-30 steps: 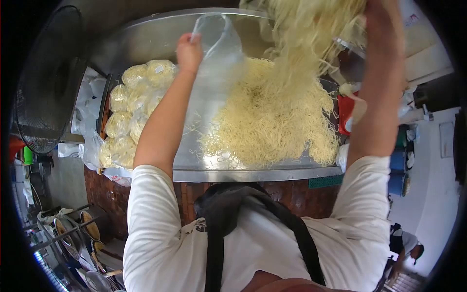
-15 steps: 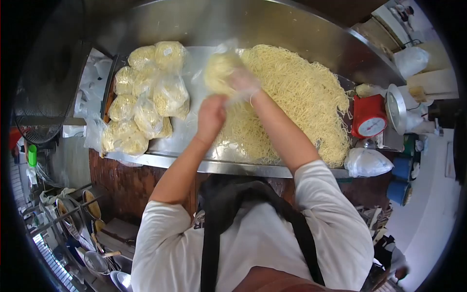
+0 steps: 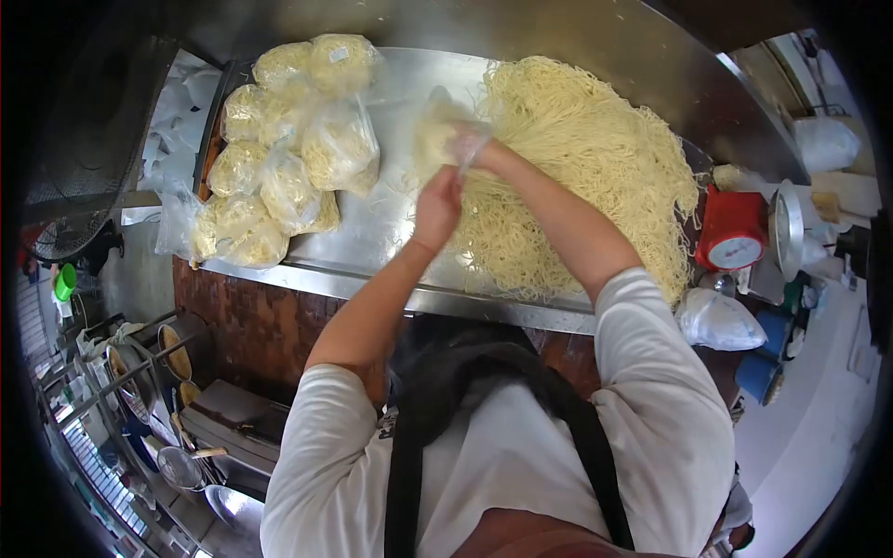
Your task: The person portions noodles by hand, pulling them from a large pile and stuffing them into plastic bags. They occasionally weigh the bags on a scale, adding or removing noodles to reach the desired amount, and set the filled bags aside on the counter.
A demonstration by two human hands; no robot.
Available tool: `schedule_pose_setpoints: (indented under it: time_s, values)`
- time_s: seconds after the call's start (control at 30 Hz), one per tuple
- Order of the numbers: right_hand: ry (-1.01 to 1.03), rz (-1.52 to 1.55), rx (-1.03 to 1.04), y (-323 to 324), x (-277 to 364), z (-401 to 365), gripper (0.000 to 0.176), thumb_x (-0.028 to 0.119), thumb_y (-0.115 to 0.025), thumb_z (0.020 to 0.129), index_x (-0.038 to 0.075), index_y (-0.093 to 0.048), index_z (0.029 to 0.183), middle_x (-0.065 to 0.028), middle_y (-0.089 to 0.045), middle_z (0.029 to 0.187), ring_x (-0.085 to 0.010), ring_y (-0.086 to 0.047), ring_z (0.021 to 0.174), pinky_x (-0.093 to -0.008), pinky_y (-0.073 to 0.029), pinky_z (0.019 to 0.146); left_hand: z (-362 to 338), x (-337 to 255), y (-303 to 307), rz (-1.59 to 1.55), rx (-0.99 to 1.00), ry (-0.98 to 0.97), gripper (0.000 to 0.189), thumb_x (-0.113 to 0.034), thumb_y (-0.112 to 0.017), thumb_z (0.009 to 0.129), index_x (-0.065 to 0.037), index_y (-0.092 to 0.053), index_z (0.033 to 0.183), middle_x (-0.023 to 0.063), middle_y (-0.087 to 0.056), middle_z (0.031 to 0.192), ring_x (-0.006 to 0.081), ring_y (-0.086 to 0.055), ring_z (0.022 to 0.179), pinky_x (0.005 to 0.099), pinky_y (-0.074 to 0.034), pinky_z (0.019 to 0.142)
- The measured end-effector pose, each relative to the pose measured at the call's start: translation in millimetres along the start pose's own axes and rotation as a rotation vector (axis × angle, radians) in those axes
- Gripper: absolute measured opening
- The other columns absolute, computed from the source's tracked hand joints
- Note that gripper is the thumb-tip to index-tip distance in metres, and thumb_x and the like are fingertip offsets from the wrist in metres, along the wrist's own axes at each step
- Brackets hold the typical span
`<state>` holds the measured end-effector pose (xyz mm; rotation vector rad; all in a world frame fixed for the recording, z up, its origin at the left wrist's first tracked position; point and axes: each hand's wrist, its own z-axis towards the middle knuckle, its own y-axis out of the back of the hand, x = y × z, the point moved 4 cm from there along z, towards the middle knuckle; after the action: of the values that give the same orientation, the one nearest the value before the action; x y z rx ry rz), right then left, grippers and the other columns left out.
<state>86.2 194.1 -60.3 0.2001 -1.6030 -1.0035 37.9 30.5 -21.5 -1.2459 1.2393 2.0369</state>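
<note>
A clear plastic bag (image 3: 473,154) is around my right hand (image 3: 470,139), its edge bunched near the wrist. A clump of pale noodles (image 3: 433,139), smeared by motion, is at that hand's fingertips, held above the metal worktop. The right fingers are blurred behind the plastic. My left hand (image 3: 438,206) is closed just below, pinching the edge of the bag. Close by on the right spreads a large heap of loose noodles (image 3: 595,167). Several filled bags of noodles (image 3: 339,149) are piled to the left.
The metal worktop (image 3: 391,242) has a raised front edge and a tall back wall. At the right stand a red scale (image 3: 732,232) with a metal pan and a white plastic bundle (image 3: 721,321). Strainers and pans (image 3: 181,468) are at the lower left.
The view has shifted, so the worktop sits higher in the picture. Both hands remain together at the bag, and the noodle clump still blurs with motion.
</note>
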Motion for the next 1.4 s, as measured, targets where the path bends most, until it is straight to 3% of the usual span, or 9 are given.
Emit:
schedule_pose_setpoints:
  time_s: [0.17,0.2,0.27,0.33,0.6,0.77,0.9,1.07,1.4]
  values:
    - [-0.793,0.630,0.026,-12,22,15,0.035,0.016,-0.061,0.092,0.001,-0.060,0.123,-0.0121,-0.063,0.097,-0.0192,-0.059,0.089,-0.0338,-0.052,0.080,-11,6,4,-0.104,-0.030,0.180,0.009,-0.009,-0.056,0.098,-0.003,-0.052,0.103,0.0115,-0.063,0.075,0.0227,-0.062,0.067,0.0349,-0.049,0.062]
    - [-0.198,0.375,0.063,3,43,6,0.034,0.016,-0.060,0.092,0.001,-0.061,0.122,-0.0152,-0.064,0.101,-0.0248,-0.063,0.092,-0.0369,-0.052,0.082,-13,20,5,-0.111,-0.019,0.235,0.009,-0.010,-0.056,0.098,-0.003,-0.052,0.103,0.0097,-0.064,0.075,0.0192,-0.062,0.066,0.0333,-0.049,0.062]
    - [0.129,-0.405,0.389,2,40,-43,0.034,0.015,-0.062,0.091,0.005,-0.061,0.123,-0.0179,-0.065,0.104,-0.0296,-0.065,0.093,-0.0405,-0.052,0.084,-18,39,11,-0.079,-0.042,0.263,0.009,-0.010,-0.056,0.098,-0.003,-0.053,0.102,0.0087,-0.064,0.075,0.0175,-0.061,0.066,0.0325,-0.049,0.062]
    - [0.182,-0.716,0.109,10,44,-67,0.034,0.012,-0.060,0.089,0.008,-0.062,0.123,-0.0206,-0.065,0.101,-0.0329,-0.066,0.093,-0.0427,-0.052,0.084,-26,53,14,-0.047,-0.050,0.284,0.009,-0.010,-0.056,0.098,-0.002,-0.053,0.101,0.0104,-0.064,0.075,0.0185,-0.061,0.065,0.0332,-0.048,0.061]
    - [-0.276,0.284,0.163,-12,24,6,0.045,0.008,-0.058,0.089,0.009,-0.053,0.133,-0.0211,-0.062,0.091,-0.0339,-0.062,0.087,-0.0413,-0.051,0.083,-7,-55,-5,-0.307,0.168,0.218,0.011,-0.009,-0.056,0.099,0.000,-0.055,0.106,0.0112,-0.064,0.076,0.0160,-0.063,0.071,0.0308,-0.051,0.067]
    - [-0.063,0.297,0.185,2,19,-54,0.050,0.005,-0.061,0.086,0.009,-0.052,0.135,-0.0199,-0.063,0.116,-0.0325,-0.061,0.110,-0.0380,-0.048,0.096,39,-45,18,-0.233,0.315,0.107,0.029,-0.015,-0.074,0.088,-0.003,-0.060,0.110,0.0077,-0.068,0.087,0.0172,-0.065,0.081,0.0319,-0.053,0.078]
    - [-0.062,-0.323,0.141,49,44,-112,0.051,0.004,-0.066,0.082,0.010,-0.058,0.132,-0.0175,-0.053,0.139,-0.0338,-0.044,0.134,-0.0511,-0.031,0.113,47,-36,-13,0.566,0.112,-0.703,0.047,-0.022,-0.081,0.070,-0.001,-0.063,0.108,0.0136,-0.069,0.086,0.0342,-0.068,0.084,0.0463,-0.054,0.083]
    - [-0.072,-0.714,-0.099,47,15,-109,0.053,0.009,-0.073,0.077,0.016,-0.062,0.129,-0.0143,-0.051,0.142,-0.0339,-0.034,0.143,-0.0628,-0.017,0.117,69,22,-42,0.527,0.617,-0.085,0.037,-0.022,-0.073,0.071,-0.004,-0.069,0.102,0.0204,-0.070,0.087,0.0394,-0.067,0.086,0.0472,-0.053,0.081]
    - [-0.241,-0.575,-0.230,126,-34,-66,0.054,0.001,-0.071,0.076,0.016,-0.063,0.127,-0.0110,-0.067,0.119,-0.0303,-0.062,0.112,-0.0495,-0.041,0.106,52,-141,93,0.299,0.482,-0.088,0.028,-0.008,-0.073,0.071,0.000,-0.069,0.098,0.0209,-0.069,0.084,0.0375,-0.066,0.073,0.0375,-0.053,0.068]
